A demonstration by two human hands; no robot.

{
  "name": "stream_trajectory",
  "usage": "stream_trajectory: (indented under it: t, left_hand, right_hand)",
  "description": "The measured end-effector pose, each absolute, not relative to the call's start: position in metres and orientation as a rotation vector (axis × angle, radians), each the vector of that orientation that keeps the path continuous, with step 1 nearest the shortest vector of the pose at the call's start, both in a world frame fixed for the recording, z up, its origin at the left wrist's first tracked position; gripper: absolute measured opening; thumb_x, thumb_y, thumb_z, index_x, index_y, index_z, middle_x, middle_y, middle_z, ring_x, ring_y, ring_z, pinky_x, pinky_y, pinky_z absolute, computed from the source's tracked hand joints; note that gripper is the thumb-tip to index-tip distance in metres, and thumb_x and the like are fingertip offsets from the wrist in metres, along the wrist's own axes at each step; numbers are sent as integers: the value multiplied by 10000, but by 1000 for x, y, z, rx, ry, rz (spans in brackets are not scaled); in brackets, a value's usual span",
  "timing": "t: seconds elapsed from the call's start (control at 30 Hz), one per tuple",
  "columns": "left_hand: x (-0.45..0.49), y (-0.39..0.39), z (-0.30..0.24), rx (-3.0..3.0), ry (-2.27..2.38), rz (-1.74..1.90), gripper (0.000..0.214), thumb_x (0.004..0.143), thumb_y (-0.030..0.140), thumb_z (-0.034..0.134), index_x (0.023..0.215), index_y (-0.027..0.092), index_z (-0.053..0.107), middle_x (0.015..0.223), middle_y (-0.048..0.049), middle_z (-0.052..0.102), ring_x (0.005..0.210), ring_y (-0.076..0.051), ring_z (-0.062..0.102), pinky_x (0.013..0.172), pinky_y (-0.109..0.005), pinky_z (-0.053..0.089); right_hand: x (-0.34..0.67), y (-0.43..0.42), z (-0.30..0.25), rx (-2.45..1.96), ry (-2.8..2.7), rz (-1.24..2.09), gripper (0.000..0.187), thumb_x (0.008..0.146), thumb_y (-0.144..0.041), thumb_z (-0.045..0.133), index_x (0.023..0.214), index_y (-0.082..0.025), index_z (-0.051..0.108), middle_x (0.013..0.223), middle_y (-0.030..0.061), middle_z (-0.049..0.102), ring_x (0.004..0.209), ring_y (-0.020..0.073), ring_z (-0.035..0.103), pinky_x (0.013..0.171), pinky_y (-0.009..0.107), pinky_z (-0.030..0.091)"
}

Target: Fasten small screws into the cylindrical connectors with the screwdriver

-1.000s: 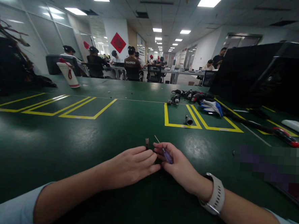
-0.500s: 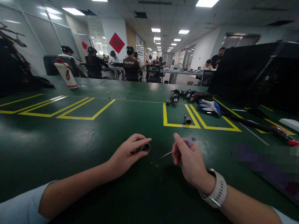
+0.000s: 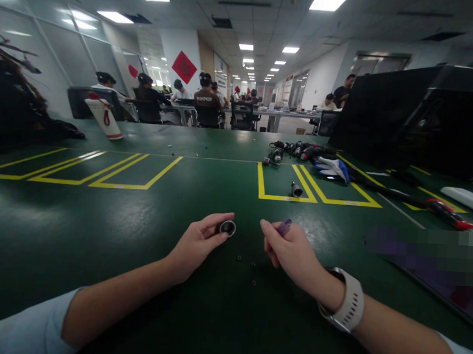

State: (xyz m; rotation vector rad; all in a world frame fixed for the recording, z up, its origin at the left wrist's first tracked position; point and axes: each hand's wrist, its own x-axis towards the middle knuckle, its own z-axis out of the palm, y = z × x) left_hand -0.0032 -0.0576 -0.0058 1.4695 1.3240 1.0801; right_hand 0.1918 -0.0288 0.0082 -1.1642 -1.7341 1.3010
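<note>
1. At the near right, a pale wristwatch circles the right wrist, over the dark green tabletop.
2. Between the two hands and slightly nearer, a few small dark pieces lie loose on the tabletop; they are too tiny to identify.
3. Just beyond, the right hand is closed around a purple-handled tool; its shaft cannot be made out clearly.
4. Well apart from it, the left hand grips a round metal part between thumb and fingers, its hollow mouth facing the camera, raised off the table.
5. Farther out, a second metal piece lies inside a rectangle of yellow tape.
6. Behind that, a blue-and-white glove rests near jumbled black gear; at left leans a white container with a red loop.
7. Across the room, several people sit at desks.
</note>
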Motion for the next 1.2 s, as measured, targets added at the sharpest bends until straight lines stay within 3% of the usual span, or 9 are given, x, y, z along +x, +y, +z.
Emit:
stream_trajectory:
  t: [0.27, 0.47, 0.67, 0.87, 1.2]
  left_hand:
    - [1, -53, -7, 1367, 1388, 1190, 419, 755, 177, 559, 1172, 166, 519, 1130, -69, 629, 1059, -204, 578, 969, -430, 429]
    - [10, -51, -5, 1321, 1385, 1234, 374, 739, 142, 568, 1112, 164, 557, 1108, -71, 638, 1030, -203, 595, 957, -422, 439]
    - [15, -51, -6, 1335, 1330, 1263, 347, 730, 158, 586, 1076, 145, 569, 1105, -73, 637, 995, -193, 612, 951, -391, 445]
    - [16, -50, -7, 1242, 1346, 1304, 335, 693, 189, 628, 1021, 135, 590, 913, -61, 700, 908, -208, 647, 863, -371, 498]
    - [13, -51, -10, 1314, 1297, 1326, 344, 692, 126, 572, 1033, 152, 612, 1065, -68, 655, 981, -203, 615, 918, -363, 461]
  right_hand:
    - [190, -24, -5, -925, -1215, 1623, 368, 805, -463, 496, 578, -173, 509, 431, -60, 433, 387, 65, 398, 392, 191, 287]
    - [189, -31, 1, -724, -1569, 1337, 282, 853, -387, 461, 694, -185, 575, 623, -13, 567, 592, 108, 531, 567, 239, 419]
    - [188, -38, 3, -771, -1844, 1033, 258, 870, -314, 441, 709, -182, 593, 671, 0, 571, 622, 115, 528, 583, 250, 418]
    - [184, -40, 0, -709, -1974, 871, 230, 863, -258, 452, 688, -173, 574, 665, 3, 572, 625, 115, 527, 606, 250, 413]
    - [187, -40, 1, -681, -1920, 1012, 241, 869, -275, 455, 702, -159, 585, 663, -3, 566, 609, 97, 527, 577, 220, 418]
